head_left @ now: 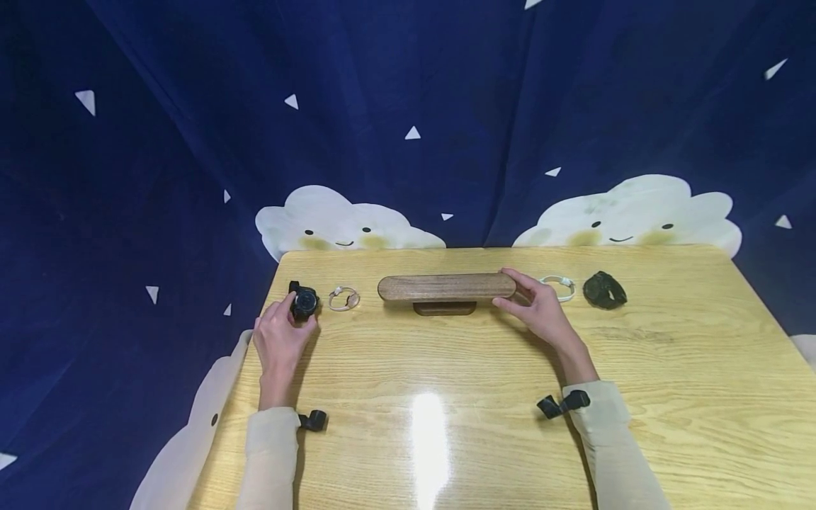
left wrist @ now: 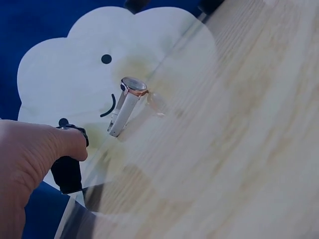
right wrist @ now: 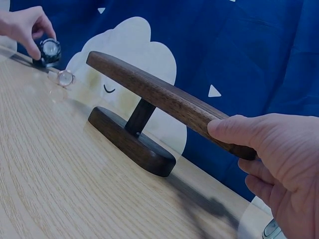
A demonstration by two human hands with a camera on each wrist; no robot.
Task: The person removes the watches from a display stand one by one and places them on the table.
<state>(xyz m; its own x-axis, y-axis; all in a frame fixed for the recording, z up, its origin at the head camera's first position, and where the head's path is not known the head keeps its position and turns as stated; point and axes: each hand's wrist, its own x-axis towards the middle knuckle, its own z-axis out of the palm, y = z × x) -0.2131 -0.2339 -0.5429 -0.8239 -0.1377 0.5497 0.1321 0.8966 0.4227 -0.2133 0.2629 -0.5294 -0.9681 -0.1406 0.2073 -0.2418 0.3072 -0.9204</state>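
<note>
A dark wooden watch stand, a rounded bar on a short post and oval base, stands near the back of the table. My right hand grips the bar's right end, thumb on the near side, as the right wrist view shows. At the far left my left hand pinches a black wristwatch between thumb and fingers. Just right of it sits a watch with a white strap and a rose-gold case, touched by neither hand. The bar carries no watch.
Behind my right hand lies another white-strapped watch, partly covered. Farther right is a black watch with its strap looped. The wooden table ends at a dark blue curtain with clouds and triangles.
</note>
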